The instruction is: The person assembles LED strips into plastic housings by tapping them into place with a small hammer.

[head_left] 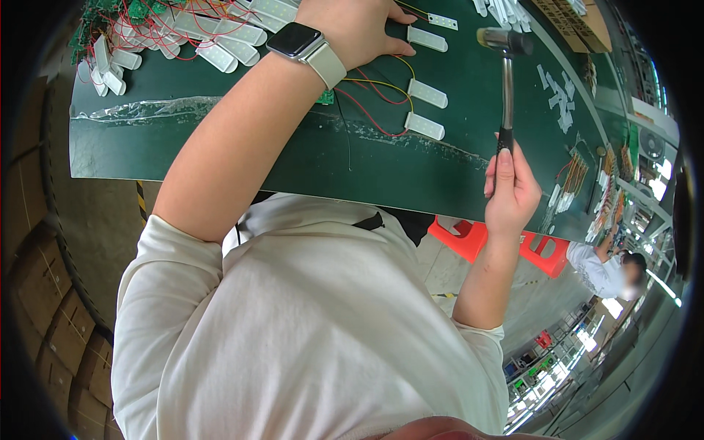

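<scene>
My right hand (511, 191) is closed round the dark grip of a hammer (507, 95), a mallet type with a black face and a yellowish one, its head raised above the green table. My left hand (359, 33), with a watch (295, 40) at its wrist, rests at the table's far side. Its thumb and forefinger are apart, their tips beside a white light module (427, 39); contact is unclear. A small white board with dots (443, 22) lies just beyond. Two more white modules (427, 94) (425, 126) with red and yellow wires lie nearer me.
A heap of white modules with red wires (220, 44) covers the far left of the table (293, 161). White pieces (561, 99), wired parts (565, 187) and a cardboard box (576, 22) are at the right. Red stools (462, 238) stand below; another person (605, 268) is farther right.
</scene>
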Motion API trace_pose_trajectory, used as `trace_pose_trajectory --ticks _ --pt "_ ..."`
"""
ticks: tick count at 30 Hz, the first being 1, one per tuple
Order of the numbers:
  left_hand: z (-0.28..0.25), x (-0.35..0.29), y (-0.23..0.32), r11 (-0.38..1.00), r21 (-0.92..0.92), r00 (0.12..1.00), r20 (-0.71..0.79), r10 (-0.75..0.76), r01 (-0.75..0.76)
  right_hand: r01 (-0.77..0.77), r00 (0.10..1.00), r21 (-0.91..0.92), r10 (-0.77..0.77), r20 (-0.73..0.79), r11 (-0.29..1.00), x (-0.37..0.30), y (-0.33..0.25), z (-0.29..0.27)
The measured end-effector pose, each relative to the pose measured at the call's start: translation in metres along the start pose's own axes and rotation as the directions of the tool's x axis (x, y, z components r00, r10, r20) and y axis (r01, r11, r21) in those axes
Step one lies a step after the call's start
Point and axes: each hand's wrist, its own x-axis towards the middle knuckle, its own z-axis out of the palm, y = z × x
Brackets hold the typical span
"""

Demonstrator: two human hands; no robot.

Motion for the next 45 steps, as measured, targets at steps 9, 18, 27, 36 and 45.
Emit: trace_pose_trajectory --ticks 9,18,27,36,45 --pt "-0.003 0.001 0.0 1.0 -0.009 1.0 0.011 0.009 -0.009 -0.053 0.995 -0.178 0.066 0.069 0.983 0.006 0.003 0.004" --pt "-0.009 -0.01 0.003 0.983 0.107 0.988 0.039 0.147 -0.15 -0.107 0.968 -0.653 -0.071 -0.24 0.75 0.013 0.05 -0.043" --pt "0.013 0.005 -0.004 0.982 -0.011 0.972 -0.143 0.184 -0.188 0.181 0.971 -0.443 -0.232 -0.064 0.878 0.106 0.008 -0.012" --pt "0.012 0.015 -0.012 0.989 -0.004 0.974 -0.172 0.147 -0.15 0.355 0.9 -0.561 -0.436 -0.012 0.748 0.222 0.004 0.072" --pt "0.02 0.015 -0.015 0.988 0.081 0.977 -0.162 0.141 -0.129 0.491 0.843 -0.597 -0.518 0.142 0.635 0.193 0.011 0.037"
